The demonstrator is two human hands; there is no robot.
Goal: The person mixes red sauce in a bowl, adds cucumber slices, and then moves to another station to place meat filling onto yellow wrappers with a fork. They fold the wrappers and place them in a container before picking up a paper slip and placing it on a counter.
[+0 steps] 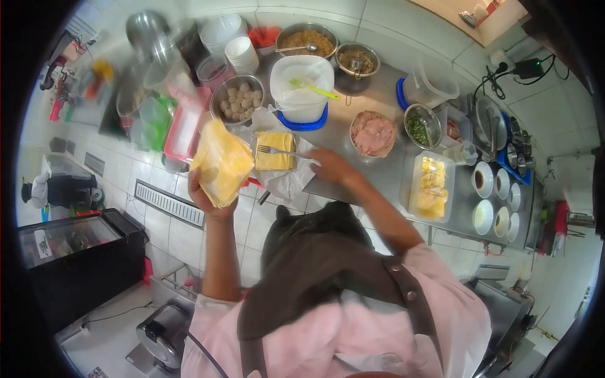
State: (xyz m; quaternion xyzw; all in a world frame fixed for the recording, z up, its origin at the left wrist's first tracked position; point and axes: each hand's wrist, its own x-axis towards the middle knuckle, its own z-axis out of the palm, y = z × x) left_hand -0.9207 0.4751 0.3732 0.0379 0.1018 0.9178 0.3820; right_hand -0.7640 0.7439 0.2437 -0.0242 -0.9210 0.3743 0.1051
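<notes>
Raised at the left, my left hand (209,196) grips a floppy pile of yellow dough wrappers (222,162) dusted with white. My right hand (331,165) is closed round the handle end of a fork (272,150). The fork's tines lie over a square stack of yellow dough wrappers (275,162) resting on white paper (301,177) at the counter's front edge. Beyond that stack stands a bowl of meatballs (238,101) and a white tub (301,79) with a green spatula (313,87) on top. Right of my right hand is a bowl of pink minced meat (373,133).
On the steel counter (384,183), a clear container (414,205) holds filled yellow dumplings at the right. Several small sauce bowls (483,216) stand near the right end. Chopped greens fill a bowl (422,125). A pink tray (186,129) is beyond my left hand.
</notes>
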